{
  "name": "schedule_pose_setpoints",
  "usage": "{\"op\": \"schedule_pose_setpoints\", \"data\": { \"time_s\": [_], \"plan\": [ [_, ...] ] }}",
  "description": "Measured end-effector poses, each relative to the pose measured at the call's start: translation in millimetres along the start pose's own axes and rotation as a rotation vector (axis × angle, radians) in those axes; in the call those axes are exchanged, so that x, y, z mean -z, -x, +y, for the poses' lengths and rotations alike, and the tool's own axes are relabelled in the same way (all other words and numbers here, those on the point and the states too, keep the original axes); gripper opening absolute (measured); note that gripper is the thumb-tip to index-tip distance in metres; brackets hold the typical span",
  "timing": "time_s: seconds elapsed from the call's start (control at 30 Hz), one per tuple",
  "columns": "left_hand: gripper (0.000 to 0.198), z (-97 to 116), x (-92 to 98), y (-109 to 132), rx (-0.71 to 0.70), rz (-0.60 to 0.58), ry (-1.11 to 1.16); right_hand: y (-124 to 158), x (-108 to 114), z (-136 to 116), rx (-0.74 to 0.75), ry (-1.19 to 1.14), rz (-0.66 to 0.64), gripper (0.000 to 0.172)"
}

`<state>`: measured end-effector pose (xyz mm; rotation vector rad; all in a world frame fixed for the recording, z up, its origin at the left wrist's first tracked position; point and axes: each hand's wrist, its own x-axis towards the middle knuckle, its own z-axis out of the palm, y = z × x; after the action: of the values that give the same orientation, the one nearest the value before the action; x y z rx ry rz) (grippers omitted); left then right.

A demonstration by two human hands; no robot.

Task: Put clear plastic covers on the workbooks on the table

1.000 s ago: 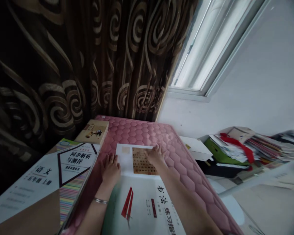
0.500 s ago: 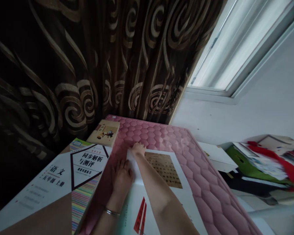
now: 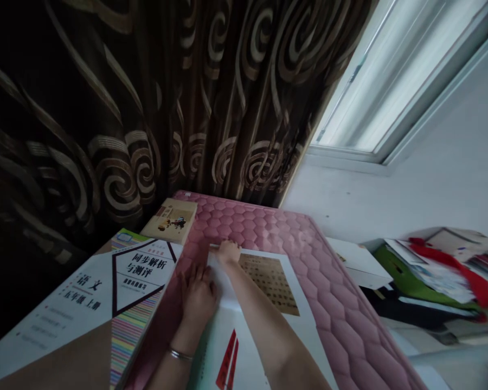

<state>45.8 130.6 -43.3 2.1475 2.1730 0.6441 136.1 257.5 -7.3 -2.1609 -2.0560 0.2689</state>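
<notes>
A large open book with white pages lies on a pink quilted surface. One page carries a brown panel of dark handwriting; lower down are two red strips. My right hand is at the book's top left corner, fingers bent over its upper edge, the forearm crossing the page. Beside the book's left edge, my left hand rests with fingers stretched out, a silver bangle on its wrist. The tips of the right fingers are hard to make out.
Left of the hands lies a white workbook with Chinese print, and beyond it a tan book. Dark curtains hang behind. To the right are a white box, piled papers and a red cloth.
My left hand has shifted slightly left and its fingers look more spread. My right hand stays at the book's top corner. The view has moved a little.
</notes>
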Motion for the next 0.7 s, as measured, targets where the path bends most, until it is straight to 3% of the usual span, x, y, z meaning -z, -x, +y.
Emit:
{"op": "schedule_pose_setpoints", "data": {
  "time_s": [0.13,0.23,0.3,0.43,0.6,0.7],
  "plan": [
    [0.044,1,1.5,2,0.012,0.003,0.004,-11,-2,-9,-0.041,0.015,0.055,0.051],
    [0.044,-1,3.0,2,0.009,0.005,-0.011,7,-7,-7,-0.002,0.023,0.083,0.046],
    [0.045,-2,3.9,1,0.001,0.004,-0.027,26,-9,7,0.016,0.03,0.092,0.045],
    [0.047,-1,6.0,-2,-0.011,-0.034,-0.056,59,0,73,-0.012,0.045,0.074,0.044],
    [0.048,-3,10.5,-5,-0.026,-0.07,-0.107,84,29,177,-0.241,-0.01,0.025,0.038],
    [0.049,5,16.6,-9,0.006,-0.128,-0.162,89,38,208,-0.302,-0.039,0.033,0.036]
  ]
}}
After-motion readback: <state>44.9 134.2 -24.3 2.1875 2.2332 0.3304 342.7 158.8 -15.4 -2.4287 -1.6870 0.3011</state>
